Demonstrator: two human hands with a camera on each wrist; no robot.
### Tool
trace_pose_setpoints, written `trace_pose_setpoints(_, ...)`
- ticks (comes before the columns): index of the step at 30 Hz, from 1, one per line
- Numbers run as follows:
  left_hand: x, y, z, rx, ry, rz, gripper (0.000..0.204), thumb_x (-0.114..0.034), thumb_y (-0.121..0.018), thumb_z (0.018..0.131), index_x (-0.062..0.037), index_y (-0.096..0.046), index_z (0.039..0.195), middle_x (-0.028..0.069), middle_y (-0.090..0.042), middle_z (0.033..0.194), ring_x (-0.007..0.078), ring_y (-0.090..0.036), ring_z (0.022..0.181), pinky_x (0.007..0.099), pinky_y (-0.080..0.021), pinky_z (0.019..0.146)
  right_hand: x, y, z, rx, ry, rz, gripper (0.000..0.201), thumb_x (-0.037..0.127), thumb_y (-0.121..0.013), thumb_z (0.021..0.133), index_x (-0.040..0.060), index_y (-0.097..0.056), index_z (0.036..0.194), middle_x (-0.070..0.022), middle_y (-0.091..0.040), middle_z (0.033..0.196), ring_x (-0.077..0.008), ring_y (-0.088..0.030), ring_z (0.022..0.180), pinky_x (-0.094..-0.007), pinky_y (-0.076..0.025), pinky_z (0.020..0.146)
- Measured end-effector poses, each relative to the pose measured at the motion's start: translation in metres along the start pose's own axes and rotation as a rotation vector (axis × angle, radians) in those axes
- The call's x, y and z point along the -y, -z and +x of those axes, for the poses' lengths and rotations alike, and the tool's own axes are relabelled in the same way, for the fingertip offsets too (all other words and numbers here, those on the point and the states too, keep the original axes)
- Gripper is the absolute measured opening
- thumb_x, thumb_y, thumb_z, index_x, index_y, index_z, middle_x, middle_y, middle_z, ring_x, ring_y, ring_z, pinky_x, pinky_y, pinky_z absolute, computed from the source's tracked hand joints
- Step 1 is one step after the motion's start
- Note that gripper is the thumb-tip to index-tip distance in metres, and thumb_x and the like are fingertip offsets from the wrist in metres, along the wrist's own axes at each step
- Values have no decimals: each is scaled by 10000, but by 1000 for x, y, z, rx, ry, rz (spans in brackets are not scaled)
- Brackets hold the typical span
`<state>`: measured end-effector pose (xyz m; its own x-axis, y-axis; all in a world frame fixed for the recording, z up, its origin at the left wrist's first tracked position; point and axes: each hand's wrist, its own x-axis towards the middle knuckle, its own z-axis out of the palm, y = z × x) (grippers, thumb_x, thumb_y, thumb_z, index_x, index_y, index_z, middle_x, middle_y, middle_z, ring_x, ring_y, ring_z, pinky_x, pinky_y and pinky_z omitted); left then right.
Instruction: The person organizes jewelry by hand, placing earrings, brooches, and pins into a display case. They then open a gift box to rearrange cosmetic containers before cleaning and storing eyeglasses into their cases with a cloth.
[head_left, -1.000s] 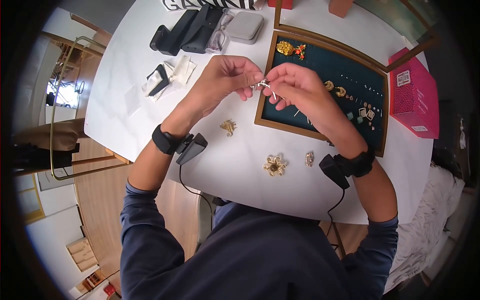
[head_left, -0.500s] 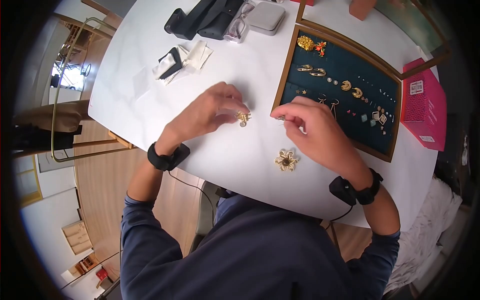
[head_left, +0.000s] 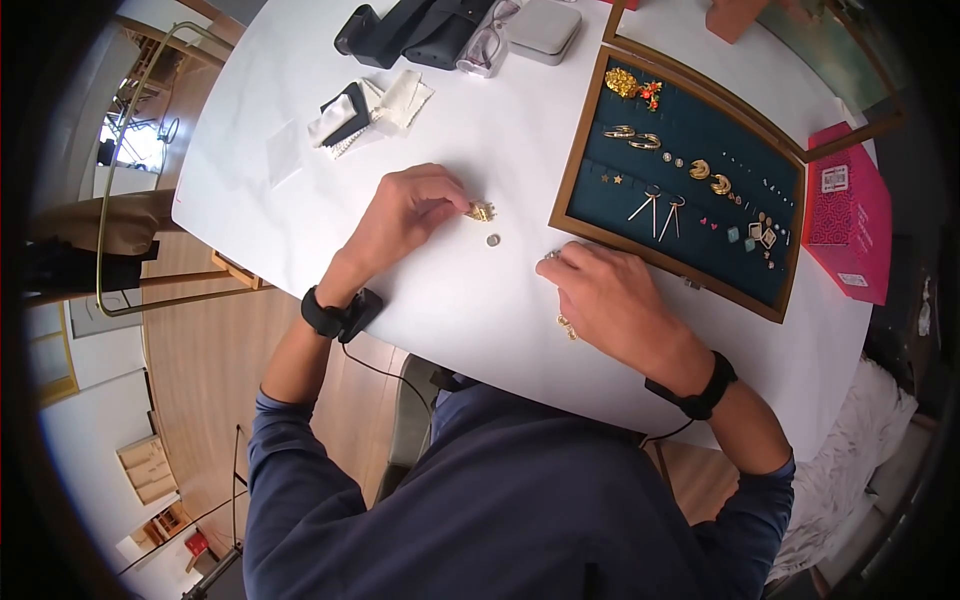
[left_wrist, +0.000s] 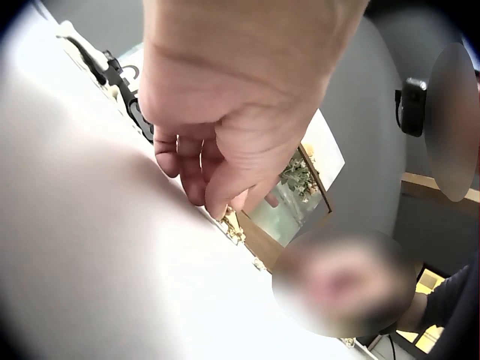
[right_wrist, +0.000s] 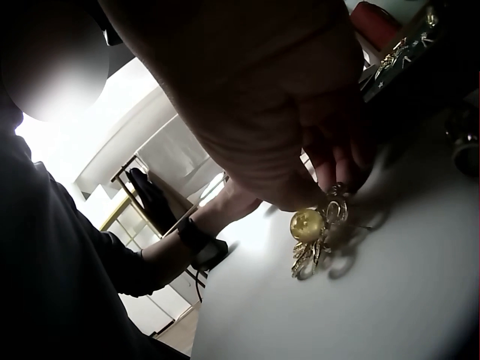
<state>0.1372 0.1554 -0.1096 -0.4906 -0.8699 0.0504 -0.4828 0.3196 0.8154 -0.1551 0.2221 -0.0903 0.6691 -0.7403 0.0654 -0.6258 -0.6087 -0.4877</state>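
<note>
In the head view my left hand [head_left: 415, 212] pinches the edge of a gold brooch [head_left: 482, 211] at the tabletop. Just below that brooch lies a small round silvery piece [head_left: 493, 240]. My right hand [head_left: 610, 302] holds a small silvery jewelry piece [head_left: 550, 256] at its fingertips, low over the table. Under this palm, a gold flower brooch [head_left: 567, 328] is mostly hidden. From the right wrist, a gold piece with a round yellow centre [right_wrist: 307, 225] shows right below the fingers. The left wrist view has gold jewelry [left_wrist: 233, 228] at the left fingertips.
A wooden-framed jewelry case [head_left: 568, 190] with earrings and brooches on dark green lining stands open at the right. Beside it is a pink box [head_left: 845, 215]. Cloths and pouches [head_left: 365, 112], glasses [head_left: 485, 45] and a grey case [head_left: 543, 30] lie farther back.
The hands have parted from the silvery piece they held together. My left hand moved down to the gold brooch, which has shifted up off the round piece. The right hand came down over the flower brooch.
</note>
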Motion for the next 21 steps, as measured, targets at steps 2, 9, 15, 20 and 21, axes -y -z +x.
trace_pose_setpoints(2, -1, 3, -1, 7, 15, 50, 138, 110, -699, 851, 23, -719, 956, 93, -711, 973, 213, -678, 903, 332, -533, 815, -1, 3, -1, -68, -30, 77, 265, -14, -683, 815, 41, -676, 1075, -111, -645, 921, -284, -692, 833, -392, -560, 715)
trace_pose_setpoints(9, -25, -5, -3, -13, -161, 191, 204, 66, -746, 832, -8, -748, 1022, 112, -700, 1002, 255, -669, 929, 357, -534, 836, -5, 59, -28, -23, -475, 483, 247, 3, -657, 846, 38, -688, 1089, -135, -655, 896, -297, -699, 797, -412, -556, 703)
trace_pose_setpoints(15, -74, -29, -12, -7, -8, 129, 113, 7, -765, 850, -20, -758, 959, 102, -731, 902, 267, -682, 815, 357, -540, 718, 21, 16, -70, -257, -459, 337, 277, -22, -649, 855, 36, -673, 1125, -131, -656, 974, -230, -666, 725, -349, -530, 617)
trace_pose_setpoints(20, -90, -71, -36, 132, -86, 116, 19, -13, -752, 885, 3, -743, 892, 122, -734, 804, 238, -667, 625, 319, -511, 596, 1, 27, -112, -406, -762, 358, 346, -14, -690, 835, 55, -665, 1174, -91, -646, 933, -180, -640, 733, -306, -515, 614)
trace_pose_setpoints(21, -88, -75, -37, 80, -53, 88, 26, -19, -757, 888, 3, -743, 888, 109, -729, 778, 212, -654, 602, 305, -497, 576, -1, 24, -117, -383, -796, 362, 357, -4, -697, 835, 56, -664, 1185, -88, -647, 938, -173, -640, 738, -302, -514, 619)
